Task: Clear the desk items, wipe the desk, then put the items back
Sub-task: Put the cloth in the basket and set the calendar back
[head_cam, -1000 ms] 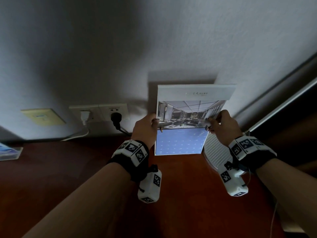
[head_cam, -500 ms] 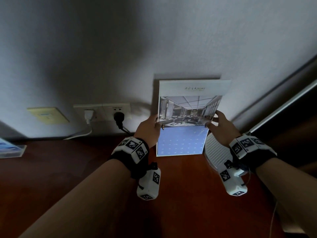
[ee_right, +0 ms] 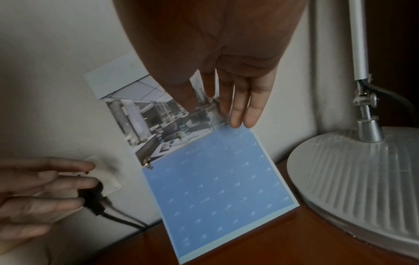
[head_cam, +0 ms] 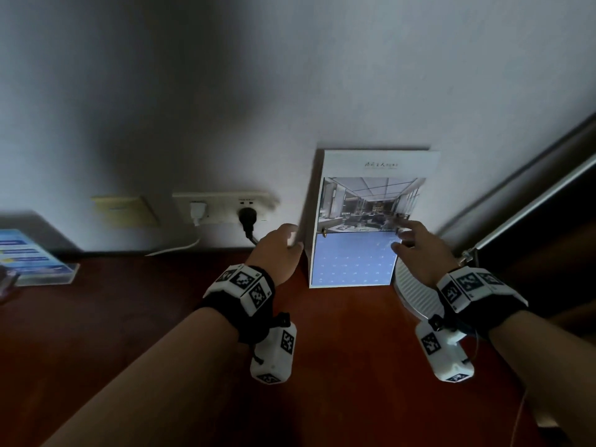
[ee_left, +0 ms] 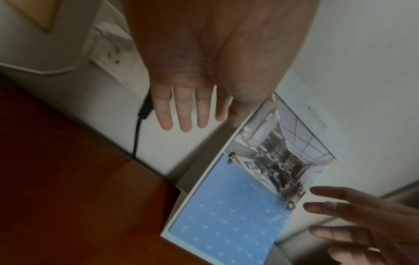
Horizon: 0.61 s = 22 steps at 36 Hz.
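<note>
A desk calendar (head_cam: 361, 227) with an office photo above a blue date grid stands upright on the dark wooden desk (head_cam: 161, 317), leaning against the white wall. My left hand (head_cam: 280, 250) is just off its left edge, fingers straight and spread in the left wrist view (ee_left: 186, 111), holding nothing. My right hand (head_cam: 416, 246) hovers at its right edge, fingers straight, their tips by the photo's lower corner (ee_right: 240, 107). The calendar (ee_left: 238, 197) (ee_right: 215, 188) rests with its bottom edge on the desk.
A white desk lamp's ribbed base (head_cam: 416, 291) (ee_right: 353, 188) stands right of the calendar, its metal arm rising beside the wall. A wall socket (head_cam: 222, 208) holds a white plug and a black plug with cord. A blue leaflet stand (head_cam: 29, 259) sits far left.
Both hands have let go of the calendar and opened. It went from held off the desk to standing against the wall on the desk.
</note>
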Each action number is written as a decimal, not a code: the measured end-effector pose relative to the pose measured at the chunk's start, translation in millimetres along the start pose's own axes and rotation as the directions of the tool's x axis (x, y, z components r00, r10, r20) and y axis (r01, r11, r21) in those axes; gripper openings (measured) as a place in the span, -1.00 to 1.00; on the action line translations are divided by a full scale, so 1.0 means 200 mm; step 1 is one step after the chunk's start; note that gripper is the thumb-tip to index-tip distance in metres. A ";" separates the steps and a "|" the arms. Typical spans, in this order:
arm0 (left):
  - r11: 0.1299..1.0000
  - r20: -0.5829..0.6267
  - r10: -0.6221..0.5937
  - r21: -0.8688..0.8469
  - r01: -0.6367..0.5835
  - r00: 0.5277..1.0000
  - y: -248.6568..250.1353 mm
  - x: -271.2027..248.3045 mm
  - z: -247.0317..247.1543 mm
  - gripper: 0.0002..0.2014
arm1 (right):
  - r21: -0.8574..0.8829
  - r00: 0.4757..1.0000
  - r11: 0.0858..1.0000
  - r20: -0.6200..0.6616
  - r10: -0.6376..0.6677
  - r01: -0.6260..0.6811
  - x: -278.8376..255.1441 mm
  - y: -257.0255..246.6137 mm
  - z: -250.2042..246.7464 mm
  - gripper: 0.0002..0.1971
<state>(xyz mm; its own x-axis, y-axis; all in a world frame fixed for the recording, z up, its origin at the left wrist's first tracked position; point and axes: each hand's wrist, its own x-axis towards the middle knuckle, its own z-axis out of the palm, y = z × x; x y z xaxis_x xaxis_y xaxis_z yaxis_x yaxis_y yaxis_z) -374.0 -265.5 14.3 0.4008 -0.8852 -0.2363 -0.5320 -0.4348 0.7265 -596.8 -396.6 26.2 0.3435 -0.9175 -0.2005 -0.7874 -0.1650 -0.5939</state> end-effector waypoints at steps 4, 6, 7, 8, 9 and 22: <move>1.000 -0.009 -0.017 -0.017 0.017 1.000 -0.12 -0.08 -0.10 -0.60 | -0.025 0.998 1.000 0.056 -0.012 0.014 -0.08 -0.10 0.10 -0.73; 0.999 -0.002 -0.026 -0.030 0.025 1.000 -0.18 -0.13 -0.16 -0.63 | -0.030 0.997 0.999 0.076 -0.015 0.018 -0.12 -0.17 0.15 -0.77; 0.999 -0.002 -0.024 -0.033 0.024 1.000 -0.21 -0.15 -0.19 -0.64 | -0.052 0.995 0.998 0.093 -0.019 0.024 -0.15 -0.20 0.18 -0.78; 0.999 -0.003 -0.022 -0.032 0.022 1.000 -0.24 -0.18 -0.23 -0.65 | -0.065 0.993 0.997 0.112 -0.027 0.035 -0.17 -0.24 0.21 -0.78; 0.999 -0.003 -0.023 -0.033 0.023 1.000 -0.28 -0.20 -0.27 -0.66 | -0.064 0.991 0.997 0.127 -0.033 0.041 -0.19 -0.28 0.24 -0.79; 0.997 -0.049 -0.072 -0.035 0.071 0.996 -0.82 -0.53 -0.83 -0.70 | -0.059 0.977 0.988 0.164 -0.134 0.146 -0.53 -0.93 0.77 -0.87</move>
<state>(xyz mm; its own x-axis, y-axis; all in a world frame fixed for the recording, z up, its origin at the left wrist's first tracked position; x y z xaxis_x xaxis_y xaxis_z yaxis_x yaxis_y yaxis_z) -204.8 -72.1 27.7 0.4743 -0.8423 -0.2561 -0.4758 -0.4901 0.7304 -408.3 -212.3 39.1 0.5252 -0.8154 -0.2435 -0.7579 -0.3181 -0.5696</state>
